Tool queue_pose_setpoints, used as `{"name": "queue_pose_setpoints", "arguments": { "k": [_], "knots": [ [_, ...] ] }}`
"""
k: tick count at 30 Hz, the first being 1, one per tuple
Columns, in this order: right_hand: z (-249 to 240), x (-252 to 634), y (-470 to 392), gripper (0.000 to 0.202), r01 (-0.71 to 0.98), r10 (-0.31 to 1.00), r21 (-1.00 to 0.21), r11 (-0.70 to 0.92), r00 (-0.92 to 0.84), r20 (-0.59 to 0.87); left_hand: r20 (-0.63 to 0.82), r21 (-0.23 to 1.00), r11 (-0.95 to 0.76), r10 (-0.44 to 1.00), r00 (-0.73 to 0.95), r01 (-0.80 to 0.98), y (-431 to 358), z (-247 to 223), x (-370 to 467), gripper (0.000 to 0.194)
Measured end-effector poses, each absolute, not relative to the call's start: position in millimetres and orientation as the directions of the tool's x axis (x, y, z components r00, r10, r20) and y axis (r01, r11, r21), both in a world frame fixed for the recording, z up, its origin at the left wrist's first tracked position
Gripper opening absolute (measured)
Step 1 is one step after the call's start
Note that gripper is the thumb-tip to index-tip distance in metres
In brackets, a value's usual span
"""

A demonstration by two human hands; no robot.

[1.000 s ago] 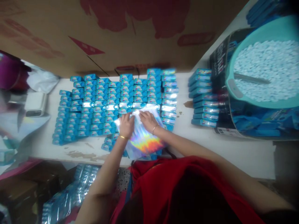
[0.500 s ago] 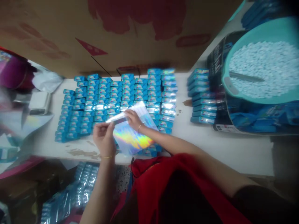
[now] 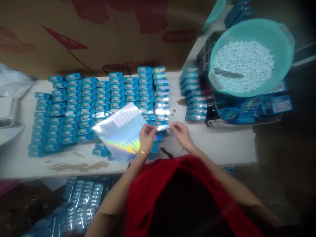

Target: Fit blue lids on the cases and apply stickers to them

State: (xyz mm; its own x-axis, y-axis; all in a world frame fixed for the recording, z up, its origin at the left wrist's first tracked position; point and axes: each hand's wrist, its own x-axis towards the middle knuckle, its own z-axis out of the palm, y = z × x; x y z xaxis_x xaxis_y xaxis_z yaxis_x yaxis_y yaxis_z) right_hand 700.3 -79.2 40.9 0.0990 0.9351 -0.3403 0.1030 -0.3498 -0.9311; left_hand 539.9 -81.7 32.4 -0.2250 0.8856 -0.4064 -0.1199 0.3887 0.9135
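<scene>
My left hand [image 3: 147,135] and my right hand [image 3: 181,134] are level with each other over the rows of small blue boxes [image 3: 87,112]. Pinched at its two ends between their fingertips is a narrow shiny sticker strip [image 3: 162,127]. Left of my left hand, a holographic sticker sheet [image 3: 123,126] lies slanted on top of the boxes, with pale bare bands near its upper edge. In the rightmost column, several boxes carry a shiny strip [image 3: 162,112] like this one on their ends.
A turquoise basin [image 3: 281,36] of small pale pieces [image 3: 247,64] and a grey scoop-like tool [image 3: 229,73] sits on a dark box [image 3: 206,62] at right. More blue boxes [image 3: 196,107] stand beside it. A large carton [image 3: 118,36] lines the back of the white table [image 3: 222,144].
The sheet has left my hands and rests on the boxes. My hands have moved right, with a narrow strip now between them. The view has shifted right.
</scene>
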Motion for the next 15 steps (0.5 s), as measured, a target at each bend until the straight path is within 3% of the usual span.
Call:
{"name": "queue_pose_setpoints", "arguments": {
  "k": [3,5,8,12,15],
  "knots": [
    [27,706,-80,0.044,0.104,0.908,-0.916,-0.387,0.213,-0.36,-0.412,0.911,0.394,0.891,-0.189,-0.125,-78,35,549,0.021],
    [20,707,-81,0.053,0.043,0.855,-0.879,-0.474,0.263,-0.448,-0.396,0.917,0.38,0.902,-0.173,-0.121,-74,39,553,0.022],
    [14,706,-83,0.053,-0.06,0.803,-0.83,-0.555,0.222,-0.553,-0.391,0.92,0.381,0.904,-0.171,-0.092,-69,35,555,0.022],
    [5,707,-83,0.034,-0.024,0.876,-0.9,-0.436,0.219,-0.431,-0.403,0.912,0.41,0.905,-0.139,0.025,-64,16,553,0.02],
    [-8,710,-81,0.027,0.154,0.924,-0.929,-0.338,0.242,-0.296,-0.312,0.889,0.346,0.937,-0.156,0.3,-59,5,553,0.013]
  ]
}}
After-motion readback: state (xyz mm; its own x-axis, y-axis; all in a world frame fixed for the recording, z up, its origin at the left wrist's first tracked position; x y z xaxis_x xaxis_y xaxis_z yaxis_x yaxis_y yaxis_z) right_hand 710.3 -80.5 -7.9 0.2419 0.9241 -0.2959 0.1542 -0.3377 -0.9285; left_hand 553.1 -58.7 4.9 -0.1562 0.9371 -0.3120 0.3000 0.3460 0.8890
